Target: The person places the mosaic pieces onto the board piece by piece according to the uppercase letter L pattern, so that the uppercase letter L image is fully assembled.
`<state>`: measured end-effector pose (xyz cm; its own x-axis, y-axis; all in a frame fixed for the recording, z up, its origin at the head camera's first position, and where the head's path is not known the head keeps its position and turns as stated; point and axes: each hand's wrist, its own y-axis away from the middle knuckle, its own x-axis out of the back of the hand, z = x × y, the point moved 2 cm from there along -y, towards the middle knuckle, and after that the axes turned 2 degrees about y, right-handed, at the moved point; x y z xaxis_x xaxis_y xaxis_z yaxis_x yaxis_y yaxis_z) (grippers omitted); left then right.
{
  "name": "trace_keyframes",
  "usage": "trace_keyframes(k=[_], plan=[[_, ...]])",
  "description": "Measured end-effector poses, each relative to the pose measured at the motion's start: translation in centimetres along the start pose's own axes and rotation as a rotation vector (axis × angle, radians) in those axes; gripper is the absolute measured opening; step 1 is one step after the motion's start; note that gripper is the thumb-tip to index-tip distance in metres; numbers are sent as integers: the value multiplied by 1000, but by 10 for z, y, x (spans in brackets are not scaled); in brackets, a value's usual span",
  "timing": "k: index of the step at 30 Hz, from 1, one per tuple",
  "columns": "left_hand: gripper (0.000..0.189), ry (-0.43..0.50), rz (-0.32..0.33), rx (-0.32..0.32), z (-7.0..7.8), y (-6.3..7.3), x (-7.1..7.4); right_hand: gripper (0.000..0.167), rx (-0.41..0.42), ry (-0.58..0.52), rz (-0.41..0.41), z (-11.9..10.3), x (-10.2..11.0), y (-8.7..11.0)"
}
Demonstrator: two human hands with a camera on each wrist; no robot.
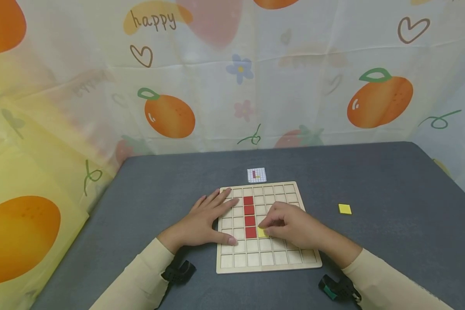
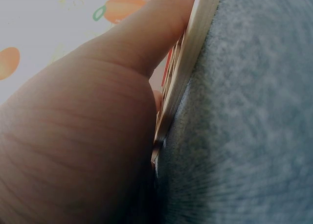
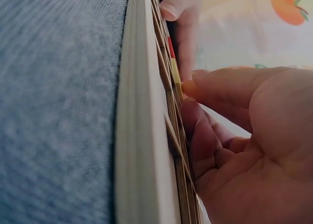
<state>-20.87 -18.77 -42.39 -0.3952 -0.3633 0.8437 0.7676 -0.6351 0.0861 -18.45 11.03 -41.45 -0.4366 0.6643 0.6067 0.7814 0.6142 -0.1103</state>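
A wooden grid board lies on the table, with a column of red square tiles in its cells. To the right of the lowest red tile, a yellow square tile sits at a cell. My right hand pinches this yellow tile between thumb and fingertips; in the right wrist view the thumb meets it at the board's surface. Spread over the board's left side, my left hand rests with fingers extended and thumb on the cells. The left wrist view shows that thumb along the board's edge.
Another yellow tile lies on the dark grey table right of the board. Just behind the board is a small pattern card showing a grid with red and yellow marks. A fruit-printed cloth hangs behind the table.
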Motion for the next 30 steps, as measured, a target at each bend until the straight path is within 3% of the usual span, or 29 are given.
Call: trace_keyframes(k=[5, 10, 21, 30], plan=[[109, -2, 1, 4, -1, 0, 0, 16, 14, 31, 5, -1, -1, -1], [110, -4, 3, 6, -2, 1, 0, 20, -28, 9, 13, -3, -1, -2], [109, -5, 0, 8, -4, 0, -2, 29, -79, -174, -50, -1, 0, -4], [109, -15, 1, -1, -3, -1, -2, 39, -61, -306, -22, -2, 14, -1]])
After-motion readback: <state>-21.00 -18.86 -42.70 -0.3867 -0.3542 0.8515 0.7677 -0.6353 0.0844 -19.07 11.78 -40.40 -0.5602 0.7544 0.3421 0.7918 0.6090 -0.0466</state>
